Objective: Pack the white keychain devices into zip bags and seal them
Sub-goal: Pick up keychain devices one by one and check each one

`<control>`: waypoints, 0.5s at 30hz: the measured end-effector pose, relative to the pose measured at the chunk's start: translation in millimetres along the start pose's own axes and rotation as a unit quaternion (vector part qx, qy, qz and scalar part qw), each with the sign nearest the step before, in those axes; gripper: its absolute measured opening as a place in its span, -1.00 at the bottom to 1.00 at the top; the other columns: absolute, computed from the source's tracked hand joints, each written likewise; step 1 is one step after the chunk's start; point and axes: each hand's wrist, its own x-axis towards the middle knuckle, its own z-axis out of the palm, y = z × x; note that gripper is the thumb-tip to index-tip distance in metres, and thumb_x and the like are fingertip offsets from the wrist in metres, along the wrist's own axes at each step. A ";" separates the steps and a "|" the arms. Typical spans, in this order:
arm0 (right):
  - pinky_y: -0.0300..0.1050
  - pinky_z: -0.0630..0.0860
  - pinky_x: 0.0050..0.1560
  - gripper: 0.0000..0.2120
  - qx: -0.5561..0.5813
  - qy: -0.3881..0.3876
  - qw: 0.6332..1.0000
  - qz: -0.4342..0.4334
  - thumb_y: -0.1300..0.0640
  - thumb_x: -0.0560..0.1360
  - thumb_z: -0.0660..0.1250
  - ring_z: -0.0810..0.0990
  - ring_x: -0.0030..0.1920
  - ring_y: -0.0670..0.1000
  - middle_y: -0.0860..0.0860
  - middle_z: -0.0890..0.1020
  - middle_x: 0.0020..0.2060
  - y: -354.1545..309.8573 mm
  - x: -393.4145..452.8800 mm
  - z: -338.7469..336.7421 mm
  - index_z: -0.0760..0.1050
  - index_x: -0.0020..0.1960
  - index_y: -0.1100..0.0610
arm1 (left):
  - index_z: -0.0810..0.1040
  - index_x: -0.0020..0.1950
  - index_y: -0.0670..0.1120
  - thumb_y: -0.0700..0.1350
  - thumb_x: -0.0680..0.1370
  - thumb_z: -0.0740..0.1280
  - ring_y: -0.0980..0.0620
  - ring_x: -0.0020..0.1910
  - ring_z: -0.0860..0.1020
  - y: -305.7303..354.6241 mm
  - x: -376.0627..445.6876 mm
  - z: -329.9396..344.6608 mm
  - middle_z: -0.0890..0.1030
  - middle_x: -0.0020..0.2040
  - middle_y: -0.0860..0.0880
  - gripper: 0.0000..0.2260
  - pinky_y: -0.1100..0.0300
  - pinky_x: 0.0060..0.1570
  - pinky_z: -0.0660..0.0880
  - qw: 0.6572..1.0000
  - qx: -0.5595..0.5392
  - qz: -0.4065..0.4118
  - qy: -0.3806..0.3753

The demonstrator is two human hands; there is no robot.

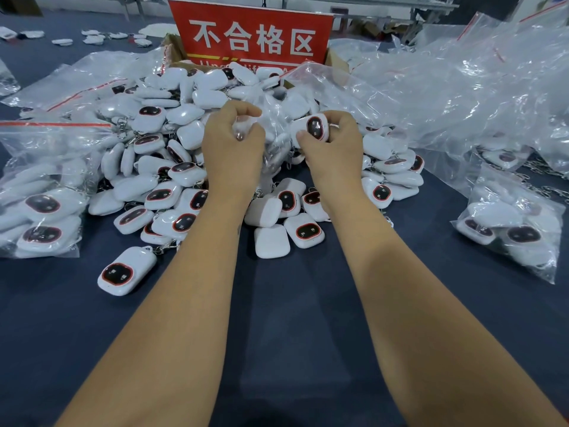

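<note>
White keychain devices [172, 167] lie heaped before us on the dark blue table [292, 318], most showing a black oval window ringed in red, some turned blank side up. Our right hand [332, 149] pinches one device [312, 128] between thumb and curled fingers, window toward us, held above the heap. Our left hand [232, 143] has its fingers curled round the crumpled mouth of a clear zip bag [274, 140], which hangs between the two hands and already seems to hold some devices, though the plastic blurs them. The held device sits just beside the bag's opening; we cannot tell whether it touches the plastic.

To the left a filled bag [43, 195] with a red zip strip rests against the heap. To the right another filled bag [511, 229] lies apart from it, and behind that a large mound of empty clear bags [462, 87] spills across the table. Behind the heap stands a cardboard box [175, 50] bearing a red sign [252, 35] with white Chinese characters. One single device [126, 271] lies alone nearest us on the left, its chain trailing back toward the heap. More white pieces [98, 37] are scattered far off at the upper left.
</note>
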 end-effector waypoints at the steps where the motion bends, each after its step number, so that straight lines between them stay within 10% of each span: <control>1: -0.36 0.51 -0.24 -0.74 0.025 -0.002 1.000 0.006 0.29 0.44 0.41 0.55 -0.30 -0.20 -0.06 0.62 -0.22 -0.4 0.5 -0.4 0.47 -0.10 -0.05 | 0.56 -0.07 0.03 -0.26 0.50 0.26 0.25 -0.37 0.44 -0.4 0.1 0.9 0.55 0.08 -0.03 -0.81 0.41 -0.30 0.37 1.000 0.007 0.003 0.000; 7: -0.04 0.45 -0.10 -0.95 0.067 -0.073 0.995 0.000 0.27 0.52 0.35 0.46 -0.20 0.01 0.08 0.54 -0.24 -0.8 -1.6 0.1 0.58 -0.10 0.23 | 0.60 -0.08 0.00 -0.27 0.54 0.24 0.45 -0.23 0.48 -4.3 2.6 3.1 0.57 0.02 0.04 -0.79 0.55 -0.23 0.37 0.999 0.051 0.016 0.006; 15: -0.18 0.57 -0.20 -0.55 0.113 -0.122 0.985 0.052 0.41 0.56 0.24 0.64 -0.26 -0.04 0.07 0.66 -0.01 -4.6 -1.5 2.0 0.40 0.38 0.07 | 0.64 -0.03 0.07 -0.23 0.56 0.19 0.11 -0.11 0.49 -7.2 5.7 4.4 0.60 0.11 -0.07 -0.72 0.22 -0.04 0.47 0.998 0.048 -0.028 -0.014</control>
